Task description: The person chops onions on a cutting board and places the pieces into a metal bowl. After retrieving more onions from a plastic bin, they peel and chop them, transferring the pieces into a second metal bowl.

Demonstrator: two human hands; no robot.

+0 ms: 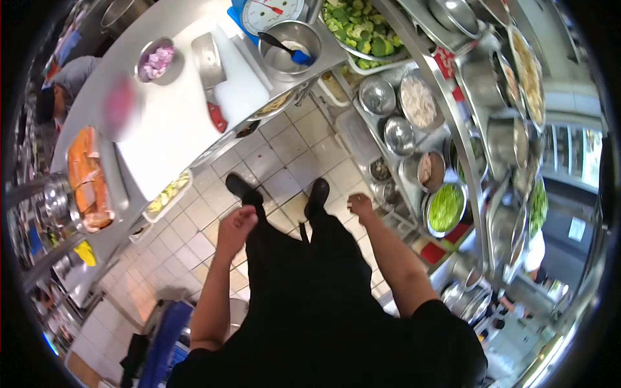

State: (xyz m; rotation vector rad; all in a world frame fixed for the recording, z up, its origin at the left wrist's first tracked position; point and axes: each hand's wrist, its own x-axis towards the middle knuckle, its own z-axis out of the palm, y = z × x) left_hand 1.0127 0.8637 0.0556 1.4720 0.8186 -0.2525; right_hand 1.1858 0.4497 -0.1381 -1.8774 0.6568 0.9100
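Note:
My left hand [238, 224] hangs above the tiled floor, its fingers curled in toward the thumb with nothing visible in them. My right hand [361, 205] is loosely bent on the other side of my body, fingers a little apart, and appears to hold nothing. Neither hand touches the counter or the shelves. Nearest the left hand is a container of chopped pale-green vegetable [169, 194] below the counter edge. On the counter, a cleaver [207, 61] with a red handle lies by a white cutting board [242, 81]. Metal bowls of food, including shredded lettuce [446, 207], stand beyond my right hand.
The counter [90, 97] holds a bowl of chopped onion [157, 63], a tray of orange fish [88, 178], a blurred pinkish shape, a scale [275, 11] and a bowl with a blue brush [301, 57]. Broccoli [365, 29] fills a tray. A person [74, 81] is across the counter.

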